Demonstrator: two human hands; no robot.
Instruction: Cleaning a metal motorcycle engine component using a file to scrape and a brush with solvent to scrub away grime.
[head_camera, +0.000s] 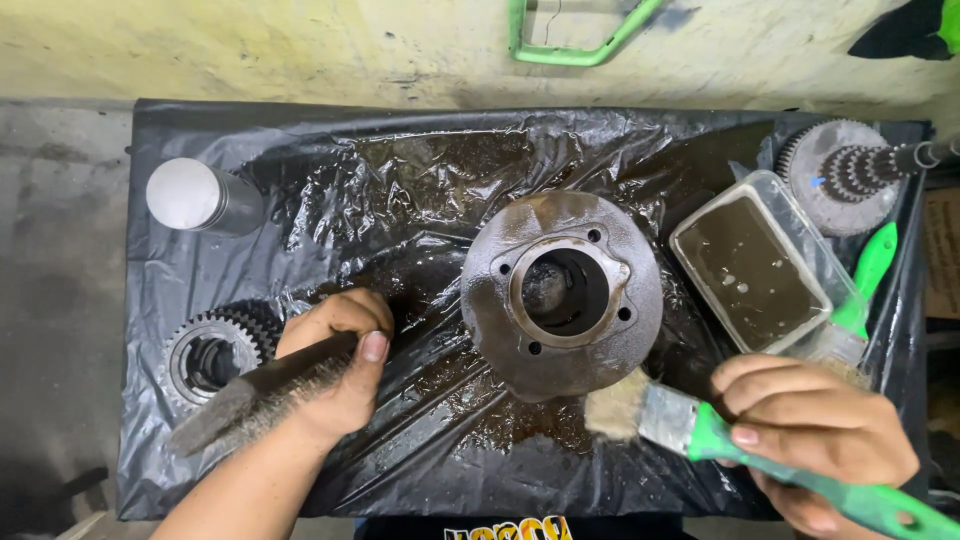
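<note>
Nearest, the right hand (815, 425) clenches the green handle of a paintbrush (700, 428), its bristles touching the near edge of the grimy metal cylinder (560, 292) in the middle of the black plastic sheet (400, 170). Left of it, the left hand (335, 365) grasps a wire brush (255, 395), just beside a gear (212, 352). Far right lie a tray of dirty liquid (750, 262) and a gear shaft (850, 172); far left, a grey can (200, 197).
</note>
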